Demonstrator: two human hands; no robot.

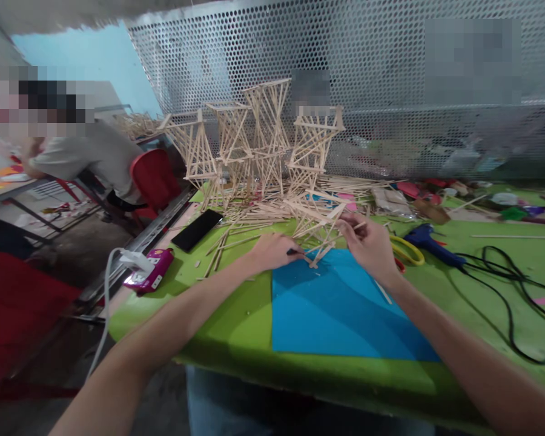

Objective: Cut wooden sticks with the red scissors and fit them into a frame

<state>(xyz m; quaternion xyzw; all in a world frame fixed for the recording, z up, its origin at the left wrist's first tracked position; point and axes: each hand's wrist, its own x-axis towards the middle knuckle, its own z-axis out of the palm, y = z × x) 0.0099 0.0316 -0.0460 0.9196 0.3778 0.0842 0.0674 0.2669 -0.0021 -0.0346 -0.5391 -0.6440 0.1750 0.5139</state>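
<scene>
A small frame of thin wooden sticks [320, 217] stands tilted over a blue sheet [327, 321], between my two hands. My left hand [276, 251] is closed at the frame's lower left corner, pinching it. A small black thing [292, 251] shows at those fingers; its kind is unclear. On the other side, my right hand [367, 242] is closed around a wooden stick [360, 226], its fingertips against the frame's right side. Part of what they grip is hidden. A loose stick [384, 292] lies on the sheet below my right wrist.
Several stick towers [266, 121] stand behind a pile of sticks [263, 212]. A phone [197, 230] and a purple power strip [151, 272] lie left. Right are yellow-handled scissors [409, 251], a blue glue gun [436, 245] and its black cable [504, 297]. Another person [91, 157] sits far left.
</scene>
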